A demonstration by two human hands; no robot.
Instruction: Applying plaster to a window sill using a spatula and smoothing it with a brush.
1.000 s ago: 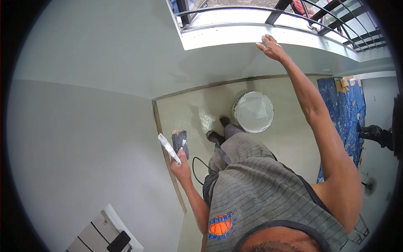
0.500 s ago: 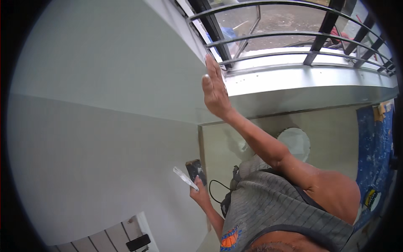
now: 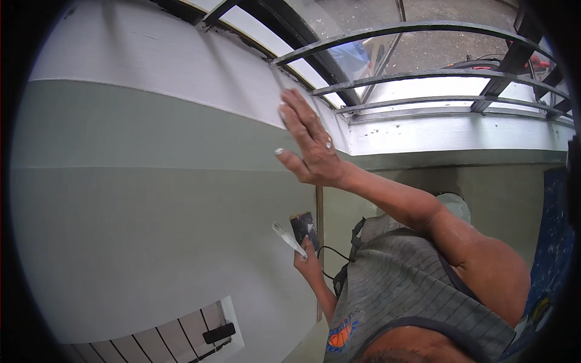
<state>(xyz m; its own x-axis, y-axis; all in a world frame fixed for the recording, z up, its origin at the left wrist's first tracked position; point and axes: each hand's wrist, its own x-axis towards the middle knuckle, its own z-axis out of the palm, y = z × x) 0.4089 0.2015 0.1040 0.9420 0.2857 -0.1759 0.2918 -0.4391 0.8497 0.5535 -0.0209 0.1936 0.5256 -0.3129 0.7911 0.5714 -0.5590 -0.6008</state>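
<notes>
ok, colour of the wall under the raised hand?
White band on top, pale grey-green wall below; right hand rests at the boundary. Head view.

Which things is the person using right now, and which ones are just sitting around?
In use:
right hand, flat on the wall
left hand, holding a scraper and a dark sanding block

Just there:
white bucket
window bars
blue cloth
vent grille

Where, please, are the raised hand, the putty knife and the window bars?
right hand [image 3: 311, 148], head view, back of the hand.
putty knife [image 3: 288, 239], head view, its pale blade.
window bars [image 3: 417, 29], head view, top curved bar.
</notes>
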